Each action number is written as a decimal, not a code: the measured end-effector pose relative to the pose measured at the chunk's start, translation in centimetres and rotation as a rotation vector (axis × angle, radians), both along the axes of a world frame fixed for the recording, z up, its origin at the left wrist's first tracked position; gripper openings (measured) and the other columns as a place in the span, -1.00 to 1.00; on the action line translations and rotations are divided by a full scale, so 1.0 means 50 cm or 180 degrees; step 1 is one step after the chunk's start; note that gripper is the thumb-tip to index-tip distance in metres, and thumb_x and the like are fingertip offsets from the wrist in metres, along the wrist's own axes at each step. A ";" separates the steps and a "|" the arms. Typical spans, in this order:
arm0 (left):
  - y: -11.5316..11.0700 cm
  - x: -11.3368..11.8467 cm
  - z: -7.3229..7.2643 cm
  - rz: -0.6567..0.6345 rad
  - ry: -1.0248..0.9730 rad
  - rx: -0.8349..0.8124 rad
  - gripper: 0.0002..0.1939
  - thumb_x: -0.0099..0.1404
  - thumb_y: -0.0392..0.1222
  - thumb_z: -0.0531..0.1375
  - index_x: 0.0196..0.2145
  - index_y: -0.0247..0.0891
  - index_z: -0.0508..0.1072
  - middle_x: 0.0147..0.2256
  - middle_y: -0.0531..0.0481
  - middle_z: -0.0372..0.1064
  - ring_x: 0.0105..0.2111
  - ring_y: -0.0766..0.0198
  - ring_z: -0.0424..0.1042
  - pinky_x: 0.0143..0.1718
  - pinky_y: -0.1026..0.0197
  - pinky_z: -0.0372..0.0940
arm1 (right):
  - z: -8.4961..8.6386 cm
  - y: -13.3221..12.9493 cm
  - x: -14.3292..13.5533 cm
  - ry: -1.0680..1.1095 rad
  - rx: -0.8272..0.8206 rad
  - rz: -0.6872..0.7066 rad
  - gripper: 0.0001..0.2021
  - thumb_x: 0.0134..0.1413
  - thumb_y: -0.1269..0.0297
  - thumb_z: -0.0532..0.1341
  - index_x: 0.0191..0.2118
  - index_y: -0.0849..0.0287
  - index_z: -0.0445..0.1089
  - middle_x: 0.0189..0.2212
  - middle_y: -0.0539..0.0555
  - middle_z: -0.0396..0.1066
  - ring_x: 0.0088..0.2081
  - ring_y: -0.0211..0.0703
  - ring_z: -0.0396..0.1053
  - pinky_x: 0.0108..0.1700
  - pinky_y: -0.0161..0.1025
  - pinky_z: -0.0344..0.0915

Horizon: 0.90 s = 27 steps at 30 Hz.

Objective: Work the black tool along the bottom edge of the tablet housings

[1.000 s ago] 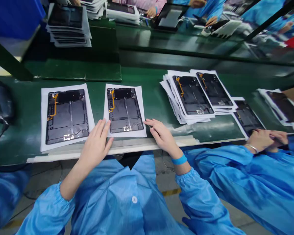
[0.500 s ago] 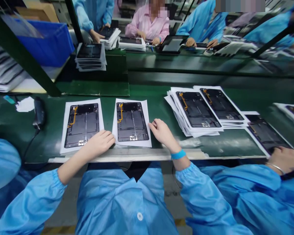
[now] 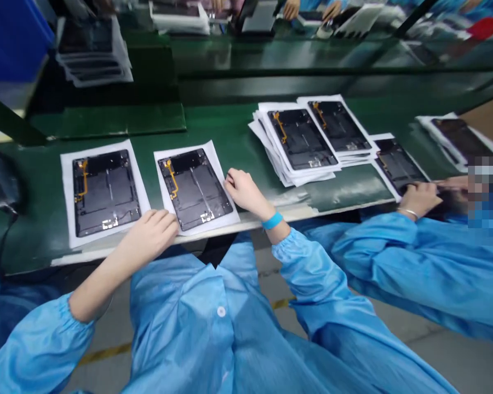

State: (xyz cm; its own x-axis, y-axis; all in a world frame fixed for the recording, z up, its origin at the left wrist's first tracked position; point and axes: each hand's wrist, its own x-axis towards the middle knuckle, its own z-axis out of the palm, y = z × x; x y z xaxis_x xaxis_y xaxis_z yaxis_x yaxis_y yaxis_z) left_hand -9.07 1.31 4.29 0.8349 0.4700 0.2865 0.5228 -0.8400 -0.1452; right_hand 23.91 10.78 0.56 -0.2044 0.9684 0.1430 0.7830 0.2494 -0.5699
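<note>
Two opened tablet housings lie on white sheets in front of me, dark inside with an orange ribbon cable along the left. The left tablet housing [image 3: 107,194] sits apart from the right tablet housing [image 3: 195,189], which is slightly turned. My left hand [image 3: 158,230] lies palm down between them, fingers stretched out at the lower left edge of the right one's white sheet [image 3: 230,218]. At that sheet's right edge is my right hand [image 3: 246,191], fingers curled together; whatever they pinch is hidden. A blue band [image 3: 272,220] circles my right wrist.
Stacked tablet housings on paper [image 3: 302,139] stand right of my hands on the green bench [image 3: 213,120]. A co-worker's hand [image 3: 419,198] rests by another tablet housing [image 3: 398,164]. A corded black device [image 3: 4,183] lies far left. Another paper stack [image 3: 94,60] stands behind.
The view has tilted down and turned, so the bench appears slanted. My hands remain beside the right tablet housing, which looks more turned. The co-worker's hand on the right is still at its tablet housing.
</note>
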 end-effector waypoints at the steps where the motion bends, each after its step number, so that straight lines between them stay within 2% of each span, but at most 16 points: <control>1: -0.004 0.005 -0.006 0.0158 -0.0141 -0.0093 -0.79 0.67 -0.27 0.13 -0.15 -0.29 0.54 -0.12 -0.23 0.55 -0.11 -0.06 0.48 -0.08 -0.01 0.33 | -0.004 -0.011 0.006 0.0055 0.0008 -0.0041 -0.66 0.43 0.28 0.18 -0.36 -0.04 0.01 -0.40 0.03 0.34 -0.25 0.04 0.33 -0.09 -0.05 0.23; 4: -0.011 0.023 -0.025 0.0684 -0.0508 -0.0496 -0.70 0.71 -0.04 0.13 -0.09 -0.31 0.53 -0.10 -0.24 0.56 -0.08 -0.08 0.48 -0.05 -0.03 0.38 | -0.011 -0.051 0.015 0.0520 0.0067 -0.0179 -0.62 0.60 -0.02 0.07 -0.33 -0.03 0.11 -0.33 0.05 0.42 -0.22 0.01 0.39 -0.06 -0.05 0.32; 7: -0.012 0.041 -0.035 0.1111 -0.0581 -0.0776 -0.65 0.65 0.08 0.23 -0.11 -0.29 0.52 -0.12 -0.22 0.53 -0.05 -0.11 0.47 0.00 -0.06 0.39 | -0.012 -0.095 0.010 0.1413 0.0128 -0.0238 -0.48 0.60 -0.30 -0.01 -0.23 0.00 0.35 -0.23 0.08 0.55 -0.12 -0.02 0.50 0.05 -0.07 0.40; 9: -0.013 0.048 -0.039 0.1282 -0.0505 -0.0791 -0.65 0.58 0.09 0.33 -0.10 -0.31 0.52 -0.12 -0.23 0.51 -0.04 -0.15 0.46 0.00 -0.07 0.38 | -0.011 -0.120 0.003 0.1829 0.0102 -0.0259 -0.42 0.57 -0.35 0.01 -0.21 0.04 0.44 -0.19 0.10 0.58 -0.07 -0.03 0.52 0.11 -0.08 0.42; 11: -0.015 0.050 -0.043 0.1350 -0.0448 -0.0758 -0.66 0.55 0.05 0.37 -0.08 -0.32 0.50 -0.11 -0.24 0.51 -0.03 -0.17 0.46 -0.01 -0.08 0.37 | -0.010 -0.135 -0.003 0.2000 0.0099 -0.0319 -0.41 0.57 -0.35 0.02 -0.28 0.04 0.39 -0.22 0.10 0.57 -0.10 -0.03 0.51 0.09 -0.08 0.42; 15: -0.024 0.044 -0.048 0.1319 -0.0609 -0.0619 -0.74 0.63 -0.01 0.28 -0.04 -0.29 0.47 -0.11 -0.22 0.51 -0.06 -0.14 0.46 -0.03 -0.05 0.34 | -0.003 -0.143 -0.002 0.2045 0.0412 -0.0673 -0.36 0.56 -0.40 -0.05 -0.40 0.00 0.21 -0.40 0.03 0.35 -0.28 -0.07 0.38 -0.09 -0.10 0.39; 17: -0.031 0.042 -0.045 0.1341 -0.0722 -0.0621 -0.75 0.67 -0.02 0.22 0.01 -0.30 0.47 -0.07 -0.24 0.52 -0.04 -0.13 0.47 -0.02 -0.04 0.34 | 0.005 -0.139 0.002 0.2036 0.0353 -0.0681 -0.36 0.55 -0.42 -0.03 -0.36 0.01 0.29 -0.41 0.01 0.32 -0.34 -0.11 0.34 -0.18 -0.13 0.36; 19: -0.035 0.048 -0.037 0.1466 -0.0837 -0.0689 -0.71 0.68 -0.01 0.19 0.10 -0.31 0.47 0.00 -0.29 0.51 0.02 -0.14 0.49 0.02 -0.05 0.34 | 0.013 -0.133 0.003 0.1991 0.0071 -0.0422 -0.37 0.52 -0.44 0.04 -0.29 0.03 0.39 -0.37 0.00 0.40 -0.35 -0.16 0.37 -0.23 -0.17 0.35; 23: -0.030 0.084 -0.028 0.1672 -0.1029 -0.0813 -0.61 0.67 0.04 0.20 0.23 -0.29 0.47 0.13 -0.33 0.52 0.11 -0.16 0.49 0.14 -0.12 0.28 | 0.020 -0.110 -0.005 0.1599 -0.0295 0.0152 -0.37 0.48 -0.46 0.09 -0.25 0.04 0.47 -0.38 -0.01 0.50 -0.31 -0.12 0.46 -0.10 -0.12 0.36; 27: -0.010 0.136 -0.047 0.1246 -0.1045 -0.1142 -0.66 0.66 -0.02 0.22 0.21 -0.27 0.56 0.14 -0.26 0.57 0.17 -0.13 0.45 0.20 -0.11 0.26 | 0.015 -0.083 -0.017 0.1301 -0.0294 0.0269 -0.34 0.47 -0.48 0.05 -0.22 0.05 0.48 -0.38 -0.01 0.58 -0.26 -0.06 0.53 0.03 -0.06 0.34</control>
